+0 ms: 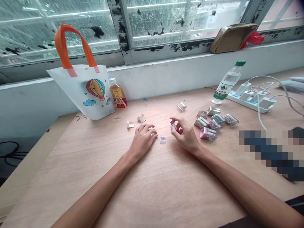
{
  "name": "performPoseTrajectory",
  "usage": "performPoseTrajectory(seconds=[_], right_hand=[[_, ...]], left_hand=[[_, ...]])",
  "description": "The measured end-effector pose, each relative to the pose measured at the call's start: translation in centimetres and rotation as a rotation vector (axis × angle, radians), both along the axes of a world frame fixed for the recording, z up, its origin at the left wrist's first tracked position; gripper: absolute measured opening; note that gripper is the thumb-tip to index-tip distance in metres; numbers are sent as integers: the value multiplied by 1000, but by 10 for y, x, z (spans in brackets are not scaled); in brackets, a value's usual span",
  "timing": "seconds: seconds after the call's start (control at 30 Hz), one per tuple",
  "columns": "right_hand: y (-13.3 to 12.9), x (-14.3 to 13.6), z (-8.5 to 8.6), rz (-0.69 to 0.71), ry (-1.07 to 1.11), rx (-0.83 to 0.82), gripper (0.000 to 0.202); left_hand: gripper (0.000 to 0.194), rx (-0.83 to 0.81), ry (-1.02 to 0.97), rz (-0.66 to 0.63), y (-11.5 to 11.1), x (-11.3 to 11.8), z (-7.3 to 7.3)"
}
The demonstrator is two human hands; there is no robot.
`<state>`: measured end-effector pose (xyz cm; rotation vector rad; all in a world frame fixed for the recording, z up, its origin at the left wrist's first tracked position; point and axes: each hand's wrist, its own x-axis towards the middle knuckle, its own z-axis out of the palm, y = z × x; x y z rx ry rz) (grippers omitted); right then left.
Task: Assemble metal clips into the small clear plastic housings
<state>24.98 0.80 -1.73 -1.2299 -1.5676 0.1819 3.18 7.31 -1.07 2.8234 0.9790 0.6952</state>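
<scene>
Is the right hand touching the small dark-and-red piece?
Touching: the head view shows the small dark-and-red piece pinched in the right hand, with no gap between them.

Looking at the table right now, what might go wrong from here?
1. The left hand could nudge the small clear piece beside it, which is easy to overlook.
2. The small red-and-dark item is pinched in the fingers of the right hand and might slip.
3. The green-capped bottle stands close to the power strip; a knock might tip it that way.
</scene>
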Motion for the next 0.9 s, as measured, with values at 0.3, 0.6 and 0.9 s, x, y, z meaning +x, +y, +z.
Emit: performPoseTrajectory(seconds=[0.3, 0.6, 0.9], right_hand=[[3, 10, -4, -17, -221, -161, 30], [4, 13, -4, 49, -372, -156, 30], [-5, -3, 1, 223, -231, -150, 12]], left_hand=[[14, 62, 25, 6, -4, 2, 1], [15, -64, -192, -18, -7, 5, 6], [16, -321, -496, -53, -18, 14, 8]])
